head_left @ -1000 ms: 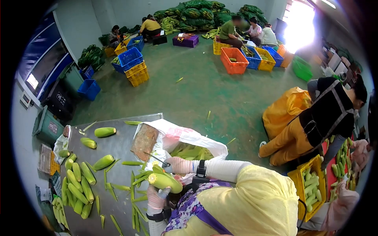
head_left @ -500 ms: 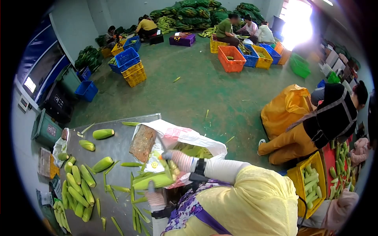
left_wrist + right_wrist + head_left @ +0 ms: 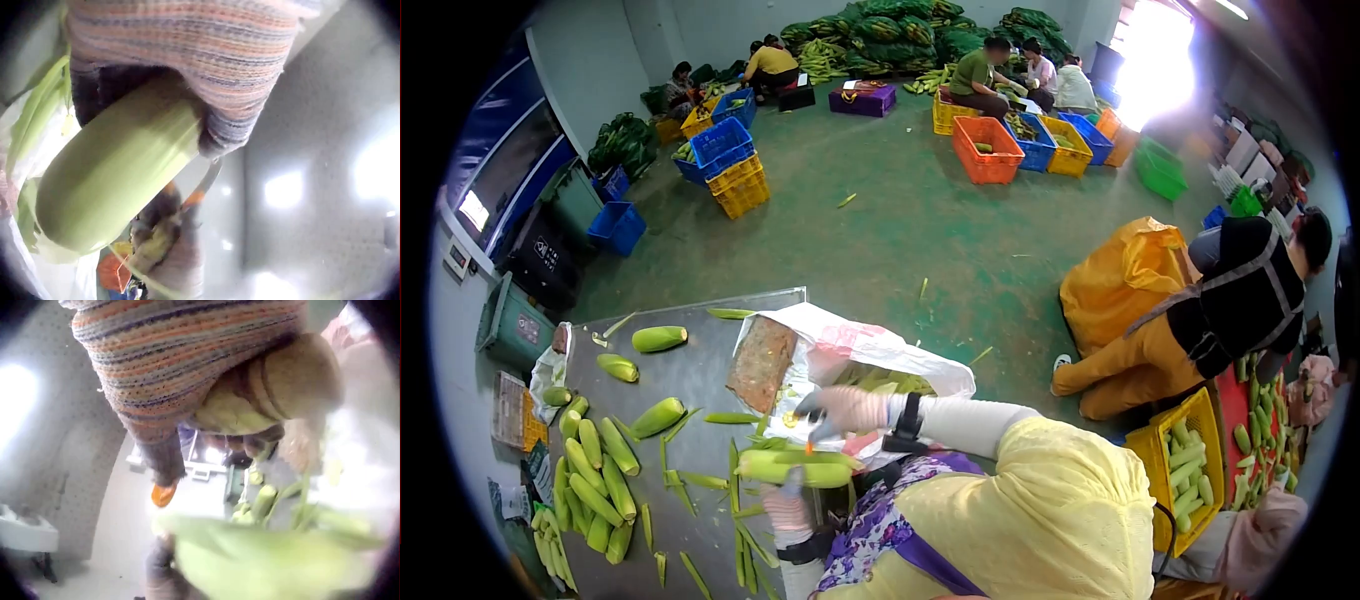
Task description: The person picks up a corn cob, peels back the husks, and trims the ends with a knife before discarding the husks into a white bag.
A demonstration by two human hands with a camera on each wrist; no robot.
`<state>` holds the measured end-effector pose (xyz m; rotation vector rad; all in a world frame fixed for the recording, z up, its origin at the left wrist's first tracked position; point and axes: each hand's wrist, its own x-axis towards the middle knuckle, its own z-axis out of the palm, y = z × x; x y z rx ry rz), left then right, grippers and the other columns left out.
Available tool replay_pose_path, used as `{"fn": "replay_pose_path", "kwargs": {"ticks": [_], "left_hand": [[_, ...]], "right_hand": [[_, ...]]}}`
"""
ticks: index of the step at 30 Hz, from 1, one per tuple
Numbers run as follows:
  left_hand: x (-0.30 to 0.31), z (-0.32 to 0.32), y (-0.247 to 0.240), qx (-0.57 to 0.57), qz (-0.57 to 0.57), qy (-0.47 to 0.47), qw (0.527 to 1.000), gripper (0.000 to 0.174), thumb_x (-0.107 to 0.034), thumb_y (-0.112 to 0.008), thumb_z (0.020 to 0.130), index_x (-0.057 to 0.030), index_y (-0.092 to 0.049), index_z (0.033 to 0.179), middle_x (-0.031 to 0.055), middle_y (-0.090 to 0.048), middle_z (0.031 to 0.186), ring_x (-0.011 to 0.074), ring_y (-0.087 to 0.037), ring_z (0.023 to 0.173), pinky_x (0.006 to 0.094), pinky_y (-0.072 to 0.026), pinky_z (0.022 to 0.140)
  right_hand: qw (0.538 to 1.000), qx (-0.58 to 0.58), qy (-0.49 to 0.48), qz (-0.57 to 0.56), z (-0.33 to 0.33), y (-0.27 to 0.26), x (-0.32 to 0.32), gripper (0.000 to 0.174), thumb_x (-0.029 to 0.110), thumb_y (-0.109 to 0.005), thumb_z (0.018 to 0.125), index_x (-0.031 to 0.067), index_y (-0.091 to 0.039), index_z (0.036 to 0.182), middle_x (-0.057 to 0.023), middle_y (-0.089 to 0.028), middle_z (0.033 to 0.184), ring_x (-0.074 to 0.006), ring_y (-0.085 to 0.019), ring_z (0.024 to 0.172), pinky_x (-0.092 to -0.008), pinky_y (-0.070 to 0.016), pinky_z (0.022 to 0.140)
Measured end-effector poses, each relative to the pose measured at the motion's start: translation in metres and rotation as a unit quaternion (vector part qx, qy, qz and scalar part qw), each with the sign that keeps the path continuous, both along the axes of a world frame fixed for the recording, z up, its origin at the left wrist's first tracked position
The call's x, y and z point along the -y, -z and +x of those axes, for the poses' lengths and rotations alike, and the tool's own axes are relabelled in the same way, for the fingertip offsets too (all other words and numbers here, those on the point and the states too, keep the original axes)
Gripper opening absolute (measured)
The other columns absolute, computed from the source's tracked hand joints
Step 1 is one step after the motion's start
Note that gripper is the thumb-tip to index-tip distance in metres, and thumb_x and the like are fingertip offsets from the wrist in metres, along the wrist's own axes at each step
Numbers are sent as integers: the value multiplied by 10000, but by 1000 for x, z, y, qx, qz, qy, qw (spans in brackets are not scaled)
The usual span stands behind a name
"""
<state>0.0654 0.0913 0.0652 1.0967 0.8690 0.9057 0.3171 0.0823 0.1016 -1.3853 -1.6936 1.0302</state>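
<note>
In the head view, my gloved left hand holds a green ear of corn crosswise over the table's right side. The left wrist view shows fingers wrapped round the husked ear. My gloved right hand is just above the ear, near the bag's opening. It grips a wooden-handled knife in the right wrist view, with an orange tip on the thumb. A curved blade shows beyond the ear in the left wrist view. Motion blurs the right hand in the head view.
Several ears lie at the table's left, with loose leaves between. A white bag with husks hangs at the right edge, beside a brown block. A person bends by an orange sack; crates stand farther off.
The ear has swung from pointing its cut end at the head camera to lying crosswise. My right hand dipped toward the bag with pale leaf scraps, then came back left over the ear.
</note>
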Motion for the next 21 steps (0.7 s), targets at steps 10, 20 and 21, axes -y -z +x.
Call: {"fn": "replay_pose_path", "kwargs": {"ticks": [10, 20, 21], "left_hand": [[9, 15, -9, -116, 54, 114, 985, 483, -93, -845, 723, 27, -633, 1140, 115, -709, 1063, 201, -677, 929, 347, -544, 866], [12, 16, -16, -156, 41, 124, 979, 534, -74, -818, 747, 18, -572, 1212, 118, -672, 1075, 198, -648, 924, 333, -547, 835], [13, 18, -19, -152, 46, 123, 980, 536, -76, -820, 748, 18, -571, 1214, 117, -672, 1067, 196, -648, 921, 331, -547, 836]], "right_hand": [[995, -41, -64, -64, -14, -11, 19, 495, 334, -784, 751, -3, -685, 1099, -182, -709, 968, -300, -683, 922, -365, -541, 820], [999, -5, -18, -46, -16, 13, 23, 286, 297, -736, 801, 20, -712, 864, -152, -702, 813, -266, -687, 775, -383, -537, 700], [999, -7, -19, -51, -16, 15, 24, 283, 296, -731, 807, 23, -709, 876, -159, -702, 831, -267, -686, 784, -386, -536, 706]]}}
